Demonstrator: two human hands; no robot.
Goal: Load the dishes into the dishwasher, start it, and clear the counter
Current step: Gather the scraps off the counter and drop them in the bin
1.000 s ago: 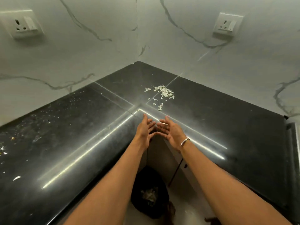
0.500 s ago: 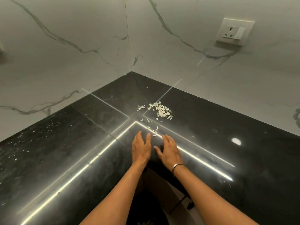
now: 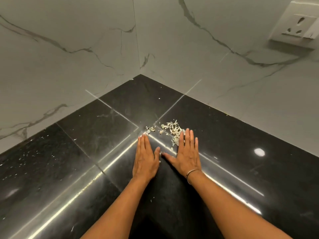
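Note:
A small pile of pale scraps (image 3: 170,129) lies on the black stone counter (image 3: 96,131) near its inner corner. My left hand (image 3: 145,156) lies flat on the counter, fingers straight, its tips just short of the scraps' left end. My right hand (image 3: 187,152) also lies flat, fingers straight, with its fingertips at the right side of the pile and some scraps beside its index finger. A thin bangle circles my right wrist. Neither hand holds anything.
Marble-look walls meet at the corner behind the counter. A white socket plate (image 3: 296,25) is on the right wall. Fine crumbs (image 3: 25,157) dot the left stretch of counter. A few specks (image 3: 152,199) lie near the front edge between my forearms.
Both hands went from raised above the counter edge to flat on the surface, then slid forward to the scraps. The view moved closer and tilted toward the corner.

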